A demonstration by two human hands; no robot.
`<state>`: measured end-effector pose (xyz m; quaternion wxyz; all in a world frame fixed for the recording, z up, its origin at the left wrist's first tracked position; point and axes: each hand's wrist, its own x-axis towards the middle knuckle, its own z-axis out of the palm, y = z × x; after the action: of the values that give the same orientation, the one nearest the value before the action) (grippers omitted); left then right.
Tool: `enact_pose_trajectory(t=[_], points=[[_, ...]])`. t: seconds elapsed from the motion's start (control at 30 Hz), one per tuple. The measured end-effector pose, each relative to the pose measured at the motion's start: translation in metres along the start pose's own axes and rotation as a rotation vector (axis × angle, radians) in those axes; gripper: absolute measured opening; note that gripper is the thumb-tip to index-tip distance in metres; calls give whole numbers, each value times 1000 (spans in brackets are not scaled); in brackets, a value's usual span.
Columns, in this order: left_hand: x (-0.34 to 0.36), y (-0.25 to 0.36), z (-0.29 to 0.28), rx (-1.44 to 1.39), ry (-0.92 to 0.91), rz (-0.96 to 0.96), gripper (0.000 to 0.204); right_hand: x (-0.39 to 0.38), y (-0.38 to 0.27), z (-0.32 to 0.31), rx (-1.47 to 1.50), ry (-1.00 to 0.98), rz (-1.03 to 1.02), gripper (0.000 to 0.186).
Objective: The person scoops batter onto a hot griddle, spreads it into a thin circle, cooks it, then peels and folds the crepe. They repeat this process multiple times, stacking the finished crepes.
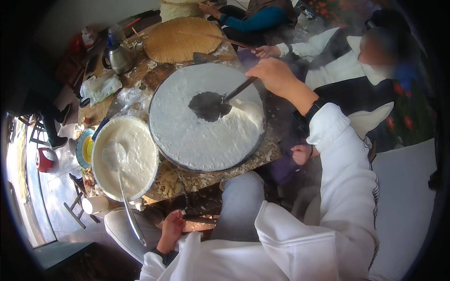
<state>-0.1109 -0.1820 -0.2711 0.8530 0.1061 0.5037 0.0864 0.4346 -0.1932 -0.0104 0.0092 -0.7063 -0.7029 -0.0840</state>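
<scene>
My right hand (276, 77) is closed round the dark handle of a batter spreader (241, 89) over a round griddle (264, 129). The spreader's lower end meets the batter beside a dark bare patch in the middle. A thin pale layer of batter (187, 140) covers most of the plate, with a thicker creamy ridge at its right. Low by my thigh, my left hand (172, 229) rests with loosely curled fingers, nothing visible in them. Close to it lies the handle of a metal ladle (123, 180), whose bowl sits in a tub of batter (98, 173).
Beyond the griddle lies a round ribbed tray (187, 40); a co-worker holds a long thin stick (215, 36) over it. A steel kettle (119, 58), plastic bags (101, 89) and a blue-rimmed bowl (80, 149) stand left. A white cup (95, 204) is below the tub.
</scene>
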Motion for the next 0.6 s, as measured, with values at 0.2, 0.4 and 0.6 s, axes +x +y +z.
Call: enact_pose_trajectory(t=[0.2,0.4,0.6], points=[[-10,1,-2,11,-30,20,16,-45,-28,29,142,-66,669,23],[-12,0,-5,16,-60,21,17,-82,-64,45,162,-6,909,30],[-8,0,-11,5,-109,5,18,-75,-116,48,127,-21,981,37]])
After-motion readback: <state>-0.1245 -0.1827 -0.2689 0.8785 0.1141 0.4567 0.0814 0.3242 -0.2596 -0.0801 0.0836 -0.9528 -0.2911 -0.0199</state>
